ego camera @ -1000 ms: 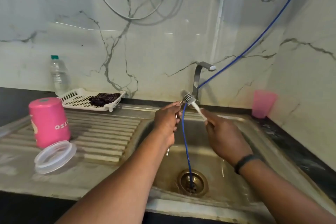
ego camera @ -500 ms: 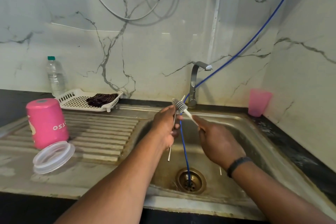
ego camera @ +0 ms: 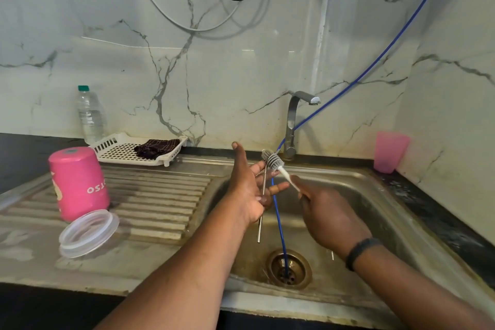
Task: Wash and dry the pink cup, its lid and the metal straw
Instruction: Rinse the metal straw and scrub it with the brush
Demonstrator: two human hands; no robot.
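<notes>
**Straw under the brush; cup and lid parked on the drainboard**

Sink [ego camera: 380, 203]: steel basin, both hands working over it. No water visible from the tap [ego camera: 294, 115]; a blue hose [ego camera: 280, 225] runs down into the drain.

Pink cup [ego camera: 77, 182]: upside down on the ribbed drainboard left of the basin. Looks washed and set to drain, a judgement only. Drying apparently not begun; a dark cloth [ego camera: 156, 147] lies unused in the white tray [ego camera: 120, 151].

Lid [ego camera: 88, 233]: clear, lying just in front of the cup, touching or nearly so.

Left hand [ego camera: 249, 190]: palm spread wide, thumb up; metal straw [ego camera: 262, 206] hangs near-vertical across the lower fingers, loosely held.

Right hand [ego camera: 329, 217]: closed on the white handle of a small bristle brush [ego camera: 273, 159], head at the straw's top end.

Step in hand: scrubbing the straw. Left: rinse, then dry all three.

Writing: white letters on the cup, inverted, roughly "OSIS"; unsure.
</notes>
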